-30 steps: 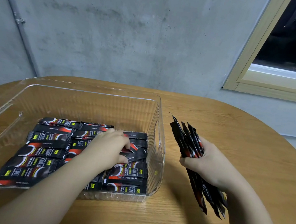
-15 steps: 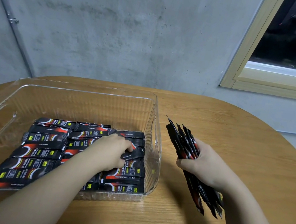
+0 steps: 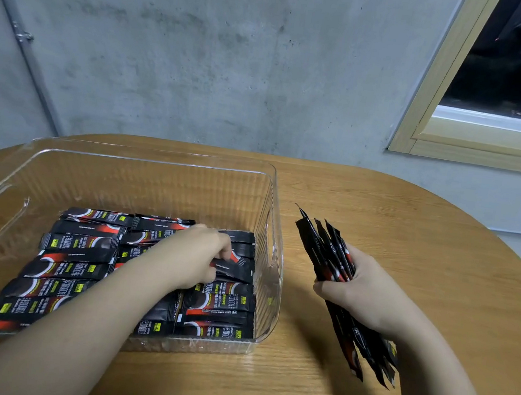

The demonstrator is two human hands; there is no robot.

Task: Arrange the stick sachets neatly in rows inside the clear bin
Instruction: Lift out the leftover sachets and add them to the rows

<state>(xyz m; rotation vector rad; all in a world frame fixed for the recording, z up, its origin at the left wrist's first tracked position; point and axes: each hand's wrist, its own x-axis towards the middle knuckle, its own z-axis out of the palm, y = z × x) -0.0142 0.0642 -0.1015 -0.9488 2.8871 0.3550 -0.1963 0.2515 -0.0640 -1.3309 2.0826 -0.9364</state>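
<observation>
A clear plastic bin (image 3: 276, 232) stands on the left half of the table. Several black and red stick sachets (image 3: 71, 268) lie flat in rows across its near half. My left hand (image 3: 193, 256) is inside the bin over the right-hand row, its fingers curled and pinching one black sachet (image 3: 236, 268) that lies slightly askew. To the right of the bin, above the table, my right hand (image 3: 360, 293) grips a bundle of sachets (image 3: 328, 249) held upright and tilted, ends sticking out above and below the fist.
The round wooden table (image 3: 411, 250) carries the bin. The bin's far half shows bare bottom. A grey concrete wall rises behind the table, with a wood-framed window (image 3: 438, 98) at the upper right. A metal pipe (image 3: 24, 40) runs down the wall at left.
My left hand has shifted only slightly on the sachet in the right-hand row. The right hand keeps its bundle in the same spot.
</observation>
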